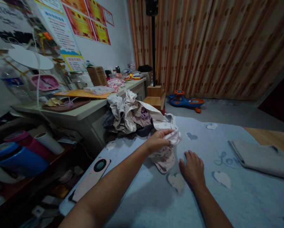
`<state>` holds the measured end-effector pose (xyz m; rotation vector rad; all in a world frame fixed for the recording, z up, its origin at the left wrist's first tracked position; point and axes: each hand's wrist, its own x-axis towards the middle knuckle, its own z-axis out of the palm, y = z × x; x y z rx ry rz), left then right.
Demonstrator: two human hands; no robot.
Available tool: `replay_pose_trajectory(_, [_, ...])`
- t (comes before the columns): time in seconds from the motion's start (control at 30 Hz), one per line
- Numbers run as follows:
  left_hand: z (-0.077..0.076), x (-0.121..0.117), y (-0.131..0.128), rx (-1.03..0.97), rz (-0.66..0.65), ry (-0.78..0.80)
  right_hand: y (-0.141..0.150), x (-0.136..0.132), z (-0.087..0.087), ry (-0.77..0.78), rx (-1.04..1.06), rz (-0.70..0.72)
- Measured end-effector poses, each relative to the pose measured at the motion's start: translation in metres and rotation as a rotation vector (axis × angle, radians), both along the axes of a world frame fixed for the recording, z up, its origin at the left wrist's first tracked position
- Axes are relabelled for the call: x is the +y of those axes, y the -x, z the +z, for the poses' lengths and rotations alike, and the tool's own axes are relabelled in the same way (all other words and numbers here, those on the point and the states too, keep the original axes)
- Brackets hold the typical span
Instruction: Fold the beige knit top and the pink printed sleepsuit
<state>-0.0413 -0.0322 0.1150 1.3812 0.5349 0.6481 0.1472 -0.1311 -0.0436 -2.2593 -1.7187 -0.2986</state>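
My left hand [158, 140] is closed on a small white and pink patterned garment [166, 155], lifting part of it off a light blue blanket [203, 196] with heart shapes. My right hand [193, 167] rests on the blanket just right of the garment, fingers curled down against the cloth and holding nothing I can see. Behind the garment lies a pile of crumpled clothes [127, 114] in white, beige and dark colours.
A folded grey cloth [260, 156] lies at the right. A pink phone [92, 177] lies face down at the blanket's left edge. A cluttered desk [85, 109] stands at the left, coloured rolls [25, 152] below it. A toy ride-on car [186, 100] sits by the curtain.
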Motion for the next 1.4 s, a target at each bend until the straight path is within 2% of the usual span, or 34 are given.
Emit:
replay_pose_trajectory(0.07, [-0.003,-0.006,0.010,0.126,-0.190,0.012,0.000,0.000,0.000,-0.004,0.008,0.004])
replay_pose_trajectory(0.13, [-0.009,-0.007,0.022,0.287,-0.365,-0.048,0.000,0.000,0.001,0.001,0.017,-0.001])
replay_pose_trajectory(0.2, [-0.017,-0.007,0.035,0.426,-0.464,-0.156,0.000,0.000,0.002,0.007,0.023,-0.009])
replay_pose_trajectory(0.23, [-0.022,-0.006,0.041,0.465,-0.458,-0.216,0.000,0.000,0.002,0.008,0.024,-0.010])
replay_pose_trajectory(0.3, [-0.032,-0.007,0.052,0.477,-0.316,-0.326,0.000,0.000,0.002,0.010,0.024,-0.008])
replay_pose_trajectory(0.43, [-0.051,-0.007,0.069,0.466,0.150,-0.420,0.001,-0.001,0.004,0.016,0.016,-0.012])
replay_pose_trajectory(0.5, [-0.057,-0.006,0.075,0.532,0.273,-0.463,0.002,-0.001,0.005,0.020,0.009,-0.015])
replay_pose_trajectory(0.57, [-0.062,-0.005,0.079,0.643,0.293,-0.563,0.003,-0.001,0.006,0.023,0.002,-0.014])
replay_pose_trajectory(0.7, [-0.072,-0.011,0.081,0.855,0.138,-0.767,0.003,-0.001,0.007,0.026,0.005,-0.017])
replay_pose_trajectory(0.77, [-0.078,-0.016,0.081,0.917,0.139,-0.823,0.003,-0.001,0.007,0.030,0.011,-0.019])
replay_pose_trajectory(0.87, [-0.087,-0.022,0.080,0.982,0.220,-0.882,0.003,-0.001,0.009,0.037,0.010,-0.012])
replay_pose_trajectory(1.0, [-0.091,-0.024,0.078,0.970,0.198,-0.871,0.004,-0.002,0.011,0.042,0.000,-0.005])
replay_pose_trajectory(1.07, [-0.090,-0.026,0.075,0.863,0.185,-0.825,0.005,-0.002,0.012,0.045,0.003,-0.007])
replay_pose_trajectory(1.13, [-0.087,-0.028,0.074,0.664,0.157,-0.654,0.006,-0.002,0.013,0.050,0.008,-0.011])
replay_pose_trajectory(1.23, [-0.080,-0.034,0.075,0.269,0.132,-0.160,0.006,-0.002,0.014,0.049,0.010,-0.010])
replay_pose_trajectory(1.3, [-0.076,-0.037,0.080,0.009,0.166,0.142,0.006,-0.002,0.014,0.039,0.010,-0.007])
replay_pose_trajectory(1.4, [-0.075,-0.039,0.097,-0.298,0.229,0.434,0.007,-0.002,0.012,0.025,0.008,0.000])
